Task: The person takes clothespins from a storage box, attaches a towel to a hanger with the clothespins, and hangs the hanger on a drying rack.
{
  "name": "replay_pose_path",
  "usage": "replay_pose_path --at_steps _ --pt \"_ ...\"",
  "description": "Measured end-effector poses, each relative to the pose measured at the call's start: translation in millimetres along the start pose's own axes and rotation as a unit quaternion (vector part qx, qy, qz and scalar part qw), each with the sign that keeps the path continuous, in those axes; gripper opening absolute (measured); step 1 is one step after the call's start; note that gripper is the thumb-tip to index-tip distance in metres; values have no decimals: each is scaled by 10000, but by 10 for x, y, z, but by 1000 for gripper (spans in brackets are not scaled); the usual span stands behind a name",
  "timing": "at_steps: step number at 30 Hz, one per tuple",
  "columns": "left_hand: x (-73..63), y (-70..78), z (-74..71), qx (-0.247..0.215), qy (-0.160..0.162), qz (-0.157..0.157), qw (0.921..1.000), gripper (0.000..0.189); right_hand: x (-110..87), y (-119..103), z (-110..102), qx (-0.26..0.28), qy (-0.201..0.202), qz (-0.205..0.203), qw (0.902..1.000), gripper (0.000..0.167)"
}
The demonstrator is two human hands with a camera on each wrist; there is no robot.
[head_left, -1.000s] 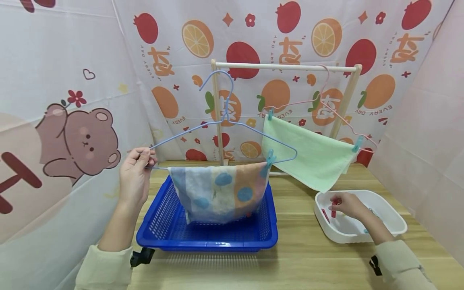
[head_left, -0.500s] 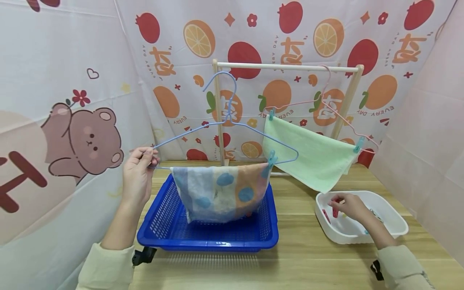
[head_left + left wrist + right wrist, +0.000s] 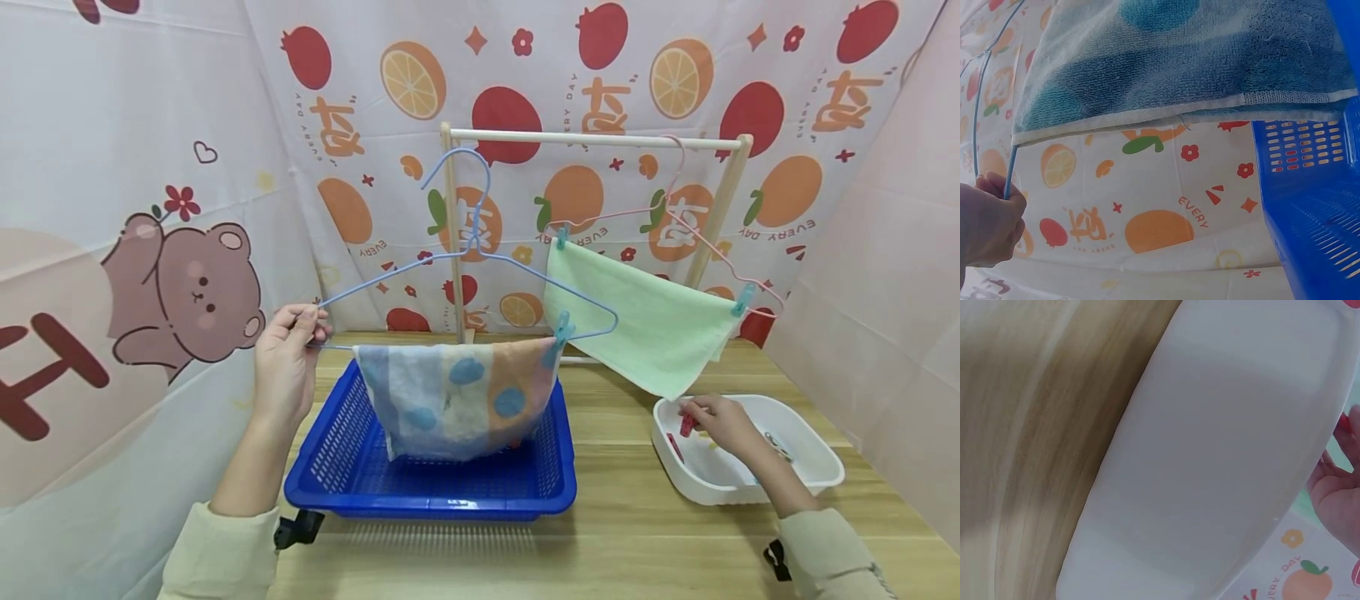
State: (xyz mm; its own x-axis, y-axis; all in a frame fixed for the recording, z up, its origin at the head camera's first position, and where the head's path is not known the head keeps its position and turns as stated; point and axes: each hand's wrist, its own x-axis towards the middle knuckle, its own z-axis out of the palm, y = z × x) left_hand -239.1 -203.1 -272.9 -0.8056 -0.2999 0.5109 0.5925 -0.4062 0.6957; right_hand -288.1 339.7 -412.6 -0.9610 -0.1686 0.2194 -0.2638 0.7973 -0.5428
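My left hand (image 3: 288, 358) pinches the left end of a blue wire hanger (image 3: 540, 282), held upright over a blue basket (image 3: 427, 505). A striped, dotted towel (image 3: 450, 400) is draped over the hanger's lower bar, and a teal clothespin (image 3: 562, 328) grips its right corner. In the left wrist view the fingers curl round the hanger wire (image 3: 1012, 165). Over a white tub (image 3: 813, 454) at the right, my right hand (image 3: 723, 425) pinches a red clothespin (image 3: 687, 424). In the right wrist view the tub's side wall hides much of that hand.
Behind stands a wooden rack (image 3: 592, 137). From it hangs a pink hanger (image 3: 705, 242) with a green towel (image 3: 630, 312) clipped by teal clothespins. Another red clothespin (image 3: 675, 447) and several others lie in the tub. Printed curtains enclose the wooden table (image 3: 615, 533).
My right hand has lifted the red clothespin slightly within the tub. The left hand, hanger and striped towel stay nearly still, with only a small shift of the view.
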Motion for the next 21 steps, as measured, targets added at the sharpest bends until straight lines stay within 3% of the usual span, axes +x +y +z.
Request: replay_pose_path --at_steps 10,21 --pt "-20 2 -14 -51 13 40 10000 18 -22 -87 13 -31 769 277 9967 33" --pt "-22 -6 -16 -161 48 17 9999 17 -28 -84 19 379 1007 320 9937 44"
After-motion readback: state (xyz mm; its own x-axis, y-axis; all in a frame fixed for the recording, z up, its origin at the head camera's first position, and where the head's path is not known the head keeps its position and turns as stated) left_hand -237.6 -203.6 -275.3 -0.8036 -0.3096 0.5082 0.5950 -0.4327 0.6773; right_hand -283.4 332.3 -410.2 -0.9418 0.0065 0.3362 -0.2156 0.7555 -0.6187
